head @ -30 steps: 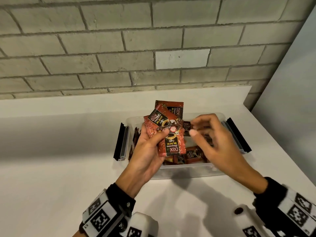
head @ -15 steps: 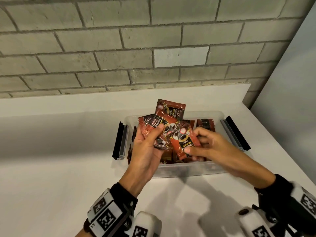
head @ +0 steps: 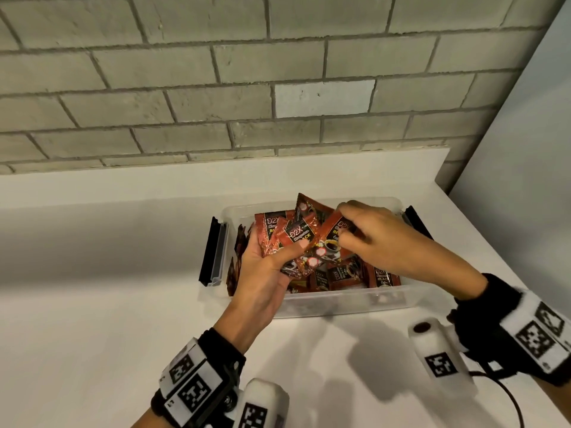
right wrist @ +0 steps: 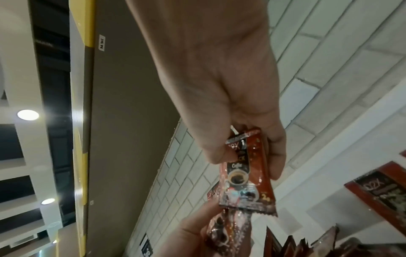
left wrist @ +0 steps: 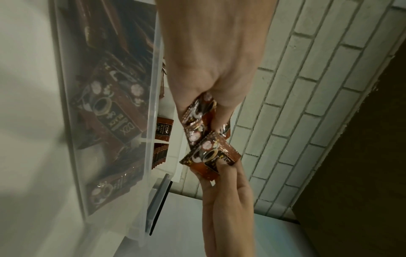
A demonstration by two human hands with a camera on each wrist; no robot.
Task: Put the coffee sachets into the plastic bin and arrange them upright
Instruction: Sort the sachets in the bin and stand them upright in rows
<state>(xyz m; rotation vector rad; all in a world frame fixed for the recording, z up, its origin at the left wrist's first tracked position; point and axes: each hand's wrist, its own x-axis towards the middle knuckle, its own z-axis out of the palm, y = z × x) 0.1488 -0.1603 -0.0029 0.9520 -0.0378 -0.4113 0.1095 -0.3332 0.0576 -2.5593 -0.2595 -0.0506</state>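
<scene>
A clear plastic bin with black side latches sits on the white counter and holds several red-brown coffee sachets. My left hand hovers over the bin's left half and grips a fan of sachets, the thumb pressed across them. My right hand is over the bin's middle and pinches the top end of one sachet beside that fan. The same pinched sachet hangs from thumb and fingers in the right wrist view, and shows as the pinched sachet in the left wrist view.
A grey brick wall rises behind the counter's raised back ledge. A pale side wall closes off the right. The white counter stretches left of the bin. The bin's black latches stick out at both ends.
My right hand rose from low in the bin to the fan in my left hand and now pinches a sachet there. The left hand stayed over the bin's left half.
</scene>
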